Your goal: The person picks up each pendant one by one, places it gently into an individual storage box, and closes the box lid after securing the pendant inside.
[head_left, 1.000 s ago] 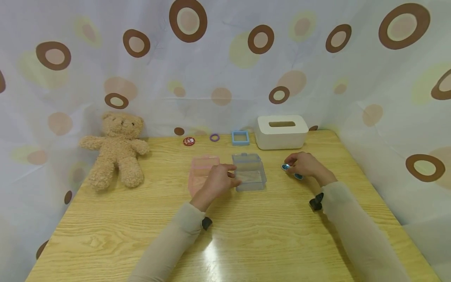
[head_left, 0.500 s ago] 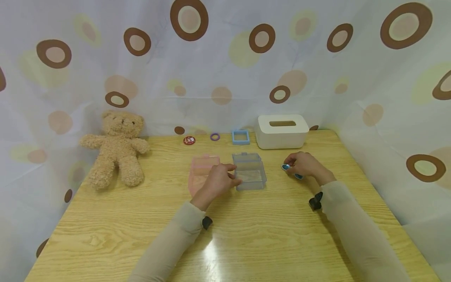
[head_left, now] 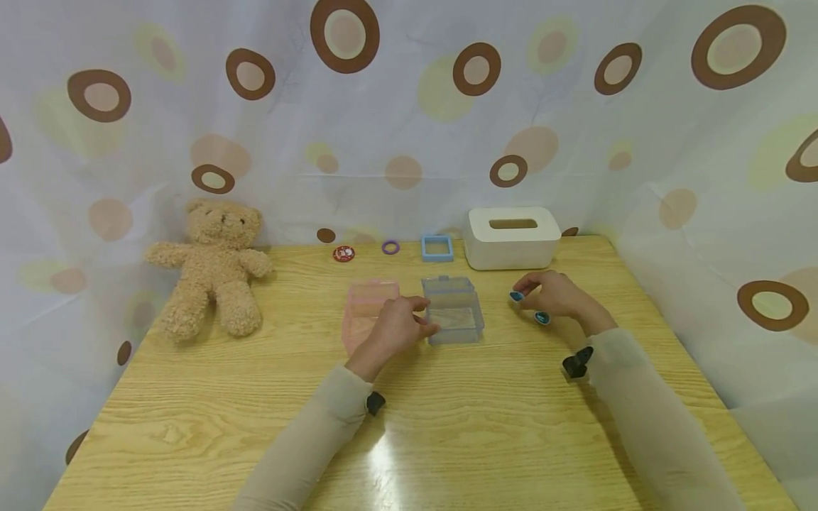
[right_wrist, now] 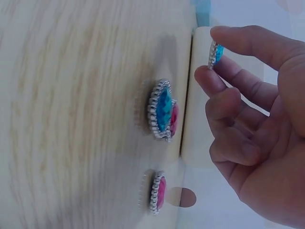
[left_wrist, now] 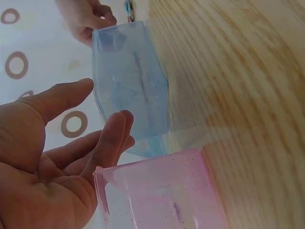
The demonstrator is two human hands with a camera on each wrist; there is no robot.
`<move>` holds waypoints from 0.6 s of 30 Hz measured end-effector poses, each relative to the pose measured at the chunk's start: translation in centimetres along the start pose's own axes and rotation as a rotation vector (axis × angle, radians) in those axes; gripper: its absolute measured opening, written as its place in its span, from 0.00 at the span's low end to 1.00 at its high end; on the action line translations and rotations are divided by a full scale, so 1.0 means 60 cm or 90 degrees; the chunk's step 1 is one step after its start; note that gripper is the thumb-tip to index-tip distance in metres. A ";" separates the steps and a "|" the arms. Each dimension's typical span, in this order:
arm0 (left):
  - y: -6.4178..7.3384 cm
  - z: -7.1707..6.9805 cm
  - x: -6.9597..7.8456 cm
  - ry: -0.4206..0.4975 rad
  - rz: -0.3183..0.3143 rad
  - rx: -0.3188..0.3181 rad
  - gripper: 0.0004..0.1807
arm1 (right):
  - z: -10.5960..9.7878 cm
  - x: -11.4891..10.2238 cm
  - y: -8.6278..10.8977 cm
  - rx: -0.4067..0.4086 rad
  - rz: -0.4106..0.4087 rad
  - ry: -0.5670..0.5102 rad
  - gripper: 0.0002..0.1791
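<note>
My right hand pinches a blue gem with a beaded silver rim between thumb and fingertip, a little above the table. A second blue gem lies on the wood below that hand. In the right wrist view, pink gems show there too: one partly behind the blue one, another apart. My left hand holds nothing, its fingers loosely bent between an open pink clear box and an open blue-grey clear box. Whether its fingertips touch either box, I cannot tell.
Along the table's back edge are a red round badge, a purple ring, a blue square frame and a white tissue box. A teddy bear leans at the back left. A patterned curtain hangs behind.
The right hand has lifted the pinched blue gem slightly off the table, showing more of the other blue gem beneath. My left hand and both boxes stay in place.
</note>
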State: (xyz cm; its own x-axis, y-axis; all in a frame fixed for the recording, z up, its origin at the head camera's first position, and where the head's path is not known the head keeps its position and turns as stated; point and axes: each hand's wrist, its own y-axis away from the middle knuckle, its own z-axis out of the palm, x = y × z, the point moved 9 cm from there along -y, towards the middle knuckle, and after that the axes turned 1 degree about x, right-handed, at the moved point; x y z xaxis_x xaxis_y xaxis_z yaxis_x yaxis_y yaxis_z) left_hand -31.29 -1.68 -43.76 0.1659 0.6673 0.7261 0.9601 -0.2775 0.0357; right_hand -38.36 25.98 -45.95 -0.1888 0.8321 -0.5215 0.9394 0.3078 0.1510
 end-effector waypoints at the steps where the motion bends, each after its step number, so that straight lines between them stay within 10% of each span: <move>1: 0.000 0.000 0.000 0.001 0.001 0.000 0.30 | 0.000 -0.002 0.001 0.000 -0.004 -0.007 0.20; 18: 0.000 0.001 -0.004 0.008 0.006 -0.012 0.29 | -0.001 -0.066 0.006 0.022 -0.087 -0.067 0.16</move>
State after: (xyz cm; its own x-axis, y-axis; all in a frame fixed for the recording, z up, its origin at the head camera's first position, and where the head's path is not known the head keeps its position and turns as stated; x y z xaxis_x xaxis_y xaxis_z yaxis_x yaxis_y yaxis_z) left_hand -31.34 -1.79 -43.99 0.1723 0.6555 0.7353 0.9539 -0.2974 0.0416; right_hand -37.27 22.82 -43.80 -0.2862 0.7303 -0.6203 0.9167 0.3972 0.0446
